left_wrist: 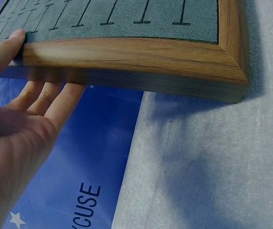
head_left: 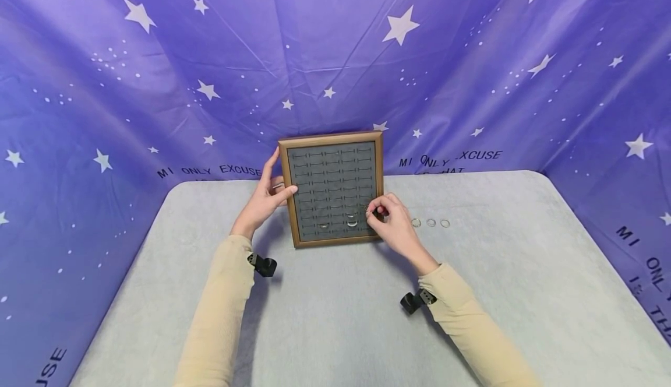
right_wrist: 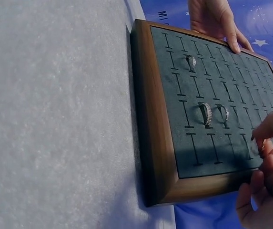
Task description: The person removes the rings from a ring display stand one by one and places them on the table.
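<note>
A wood-framed ring display board [head_left: 335,189] with grey-green slotted padding leans upright on the table. My left hand [head_left: 267,201] grips its left edge, thumb on the front and fingers behind the wooden frame [left_wrist: 141,59]. At the right column of slots, my right hand [head_left: 392,221] pinches a small ring [right_wrist: 262,149] between thumb and fingertips, right at the padding; the fingers hide most of it. Three rings sit in lower slots: a wide silver band [right_wrist: 207,114], a thinner ring [right_wrist: 227,113] beside it, and another ring [right_wrist: 191,63] toward the left side.
Three loose rings lie in a row on the pale table right of the board: a near ring [head_left: 416,222], a middle ring [head_left: 431,222] and a far ring [head_left: 445,223]. Behind the table hangs a purple star-printed cloth [head_left: 335,55]. Both wrists carry small black cameras.
</note>
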Motion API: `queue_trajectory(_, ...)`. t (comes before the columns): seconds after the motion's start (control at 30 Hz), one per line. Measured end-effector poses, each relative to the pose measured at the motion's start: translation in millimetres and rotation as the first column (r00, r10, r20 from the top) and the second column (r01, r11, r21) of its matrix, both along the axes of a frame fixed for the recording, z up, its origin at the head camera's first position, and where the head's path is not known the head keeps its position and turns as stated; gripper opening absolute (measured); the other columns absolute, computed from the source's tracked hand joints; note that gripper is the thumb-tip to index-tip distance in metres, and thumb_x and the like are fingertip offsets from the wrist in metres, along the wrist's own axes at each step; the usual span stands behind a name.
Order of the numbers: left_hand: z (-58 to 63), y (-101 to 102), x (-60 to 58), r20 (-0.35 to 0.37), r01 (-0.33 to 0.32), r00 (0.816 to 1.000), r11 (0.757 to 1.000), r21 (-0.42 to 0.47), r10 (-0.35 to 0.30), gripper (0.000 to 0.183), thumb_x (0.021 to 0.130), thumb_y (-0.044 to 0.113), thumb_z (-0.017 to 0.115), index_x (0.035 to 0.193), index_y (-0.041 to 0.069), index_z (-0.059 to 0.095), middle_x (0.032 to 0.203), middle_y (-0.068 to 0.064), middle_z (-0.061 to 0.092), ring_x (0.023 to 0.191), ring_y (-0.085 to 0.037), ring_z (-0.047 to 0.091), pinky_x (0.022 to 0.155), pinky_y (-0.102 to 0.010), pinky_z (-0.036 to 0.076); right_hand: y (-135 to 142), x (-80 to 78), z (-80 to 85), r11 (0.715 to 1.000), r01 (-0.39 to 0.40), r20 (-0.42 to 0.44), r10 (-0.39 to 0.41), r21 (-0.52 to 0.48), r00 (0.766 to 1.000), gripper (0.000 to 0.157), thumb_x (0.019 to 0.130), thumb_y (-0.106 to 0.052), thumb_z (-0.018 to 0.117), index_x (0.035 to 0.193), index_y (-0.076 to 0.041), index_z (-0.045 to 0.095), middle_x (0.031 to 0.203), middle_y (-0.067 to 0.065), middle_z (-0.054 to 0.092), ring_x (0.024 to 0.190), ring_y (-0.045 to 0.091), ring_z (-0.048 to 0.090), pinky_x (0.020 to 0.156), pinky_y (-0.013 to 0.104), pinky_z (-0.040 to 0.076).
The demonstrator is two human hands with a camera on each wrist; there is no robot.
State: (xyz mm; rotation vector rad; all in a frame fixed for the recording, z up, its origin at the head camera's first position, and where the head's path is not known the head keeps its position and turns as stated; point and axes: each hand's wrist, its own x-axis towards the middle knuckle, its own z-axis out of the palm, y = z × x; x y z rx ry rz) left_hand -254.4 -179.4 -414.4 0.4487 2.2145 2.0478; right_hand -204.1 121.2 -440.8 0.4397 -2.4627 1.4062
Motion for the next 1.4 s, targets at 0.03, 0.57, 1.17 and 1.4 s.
queue_trajectory(0.03, 0.0, -0.1, 0.1, 0.000, -0.002, 1.000, 1.000, -0.002, 0.002, 0.090, 0.094, 0.004, 0.061, 0.152, 0.049, 0.009, 0.129, -0.026, 0.052, 0.106, -0.031, 0.061, 0.079, -0.040, 0.056, 0.3, 0.4, 0.0, 1.000, -0.009, 0.002, 0.009, -0.010, 1.000, 0.006, 0.080, -0.005, 0.064, 0.085, -0.002, 0.064, 0.084, 0.007, 0.050, 0.078, 0.021, 0.047, 0.072, 0.039, 0.043)
queue_trajectory(0.57, -18.3, -6.1, -8.0, -0.043, 0.029, 0.999, 0.999, 0.023, -0.028, 0.088, 0.093, 0.015, 0.066, 0.151, 0.052, 0.011, 0.127, -0.024, 0.054, 0.106, -0.031, 0.061, 0.080, -0.040, 0.056, 10.7, 8.1, -5.6, 0.998, -0.030, 0.014, 0.031, -0.050, 0.999, 0.004, 0.081, -0.003, 0.065, 0.084, -0.003, 0.063, 0.085, 0.009, 0.053, 0.081, 0.028, 0.051, 0.075, 0.042, 0.044)
queue_trajectory(1.17, -3.9, -1.1, -0.3, -0.015, 0.007, 1.000, 1.000, -0.003, -0.007, 0.088, 0.095, 0.008, 0.062, 0.148, 0.055, 0.011, 0.130, -0.024, 0.052, 0.111, -0.033, 0.058, 0.081, -0.040, 0.055, 46.9, 12.6, -19.0, 0.999, 0.008, 0.051, -0.006, -0.039, 0.999, 0.008, 0.081, 0.004, 0.067, 0.086, -0.001, 0.064, 0.087, 0.008, 0.056, 0.080, 0.019, 0.049, 0.071, 0.028, 0.043)
queue_trajectory(1.4, -3.4, 0.5, -0.7, -0.009, 0.004, 1.000, 1.000, 0.004, -0.004, 0.089, 0.095, 0.006, 0.062, 0.150, 0.053, 0.010, 0.130, -0.024, 0.052, 0.111, -0.034, 0.057, 0.081, -0.039, 0.055, 61.7, 12.7, -22.9, 0.999, 0.029, 0.061, -0.027, -0.031, 0.998, 0.008, 0.080, 0.005, 0.067, 0.085, -0.001, 0.065, 0.087, 0.009, 0.058, 0.080, 0.020, 0.050, 0.070, 0.025, 0.042)
